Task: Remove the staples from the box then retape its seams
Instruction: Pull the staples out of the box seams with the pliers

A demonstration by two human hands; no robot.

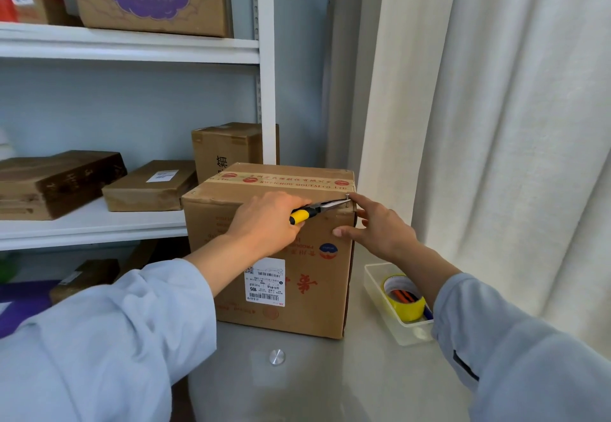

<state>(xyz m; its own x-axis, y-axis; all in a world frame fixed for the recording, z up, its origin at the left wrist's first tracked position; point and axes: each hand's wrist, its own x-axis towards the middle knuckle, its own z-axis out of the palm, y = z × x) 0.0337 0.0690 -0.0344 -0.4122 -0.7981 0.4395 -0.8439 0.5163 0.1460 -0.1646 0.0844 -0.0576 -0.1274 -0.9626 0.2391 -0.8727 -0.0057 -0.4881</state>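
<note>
A brown cardboard box (pixel 297 302) with red print and a white shipping label stands on a grey table, its top sealed with printed tape. My left hand (pixel 264 223) grips yellow-handled pliers (pixel 309 212) whose jaws reach the box's top right front corner. A small metal staple or nail (pixel 347 197) sticks up at that corner by the jaw tips. My right hand (pixel 377 226) rests on the box's right edge, index finger near the staple, thumb on the front face. A yellow tape roll (pixel 405 299) lies in a clear tray at the right.
The clear plastic tray (pixel 410 332) also holds orange-and-black tools. White shelving (pixel 132 48) at the left carries several cardboard boxes. A white curtain (pixel 496 124) hangs at the right. A round metal cap (pixel 276 356) is set in the table (pixel 330 382) in front of the box.
</note>
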